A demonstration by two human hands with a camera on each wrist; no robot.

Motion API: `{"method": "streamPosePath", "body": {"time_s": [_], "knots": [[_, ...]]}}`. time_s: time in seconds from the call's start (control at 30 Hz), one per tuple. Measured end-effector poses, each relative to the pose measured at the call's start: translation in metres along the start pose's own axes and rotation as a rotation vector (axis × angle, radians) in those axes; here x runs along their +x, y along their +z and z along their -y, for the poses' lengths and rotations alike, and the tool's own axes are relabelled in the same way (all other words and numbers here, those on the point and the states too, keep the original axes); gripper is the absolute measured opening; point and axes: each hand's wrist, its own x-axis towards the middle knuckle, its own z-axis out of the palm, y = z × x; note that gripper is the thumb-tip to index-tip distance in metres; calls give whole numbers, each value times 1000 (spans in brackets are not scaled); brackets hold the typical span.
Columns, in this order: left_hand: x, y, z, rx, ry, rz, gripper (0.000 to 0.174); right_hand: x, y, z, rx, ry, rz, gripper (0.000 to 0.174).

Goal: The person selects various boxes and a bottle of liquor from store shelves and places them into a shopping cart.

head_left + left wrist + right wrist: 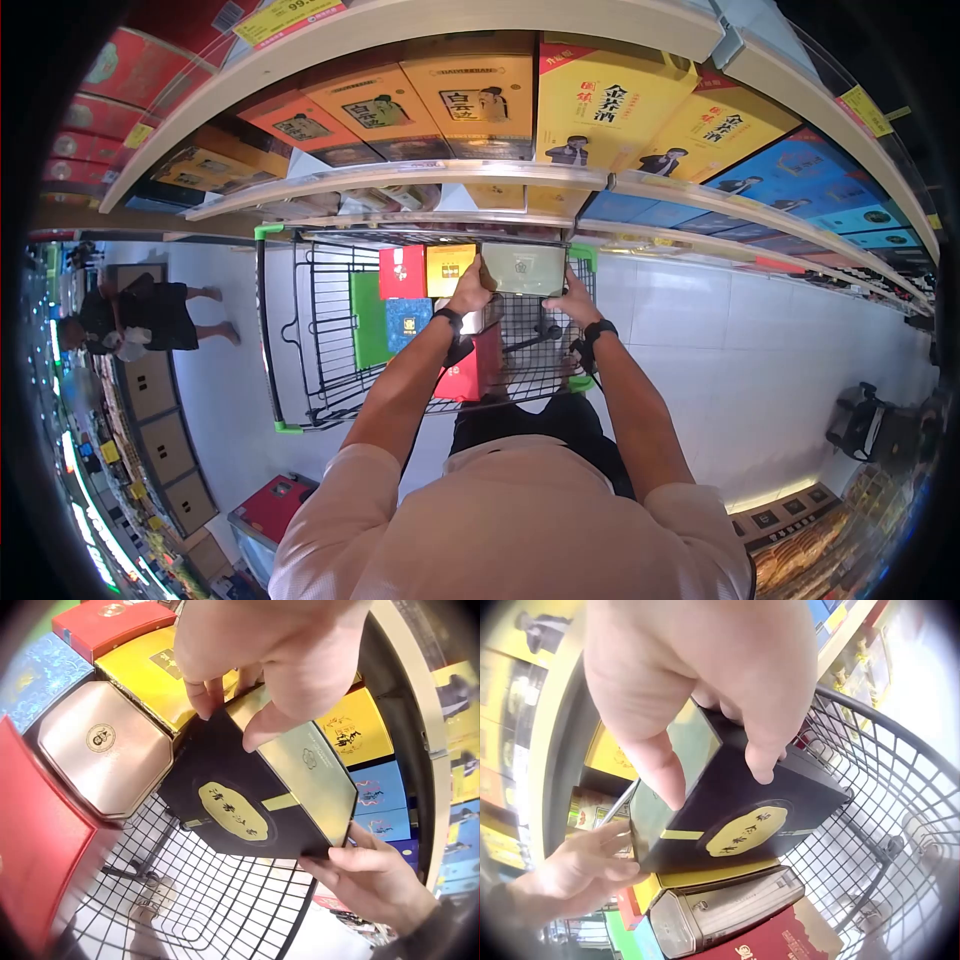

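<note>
Both hands grip a gift box [523, 268] with a pale green-gold top and black sides, one hand at each end. My left hand [470, 288] holds its left end, fingers and thumb over the edges in the left wrist view. My right hand [575, 302] pinches the opposite end, thumb on the gold face and fingers on the black side [742, 817]. The box is in the shopping cart [312, 345], beside a yellow box [450, 268]. A pinkish-silver eight-sided box [105, 746] and a red box [37, 832] stand close by.
The cart also holds another red box [402, 272], a blue box [408, 322] and a green panel [370, 318]. Shelves of orange boxes [475, 105] and yellow boxes [610, 105] run along the cart's far side. A person [145, 315] stands at left.
</note>
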Motion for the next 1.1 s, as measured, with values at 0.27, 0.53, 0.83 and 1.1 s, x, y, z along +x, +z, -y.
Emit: {"method": "streamPosePath", "body": {"time_s": [0.27, 0.53, 0.83, 1.1], "knots": [[-29, 9, -10, 98, -44, -62, 93, 2, -1, -6, -42, -21, -71, 107], [-50, -8, 15, -211, -131, -154, 87, -26, -30, 8, -331, 69, -119, 87], [-109, -46, -5, -549, -56, -256, 53, -101, -65, 48, -583, -159, -117, 33], [-174, -47, -31, -693, -22, -377, 32, -152, -78, 46, -567, -91, -128, 28]]}}
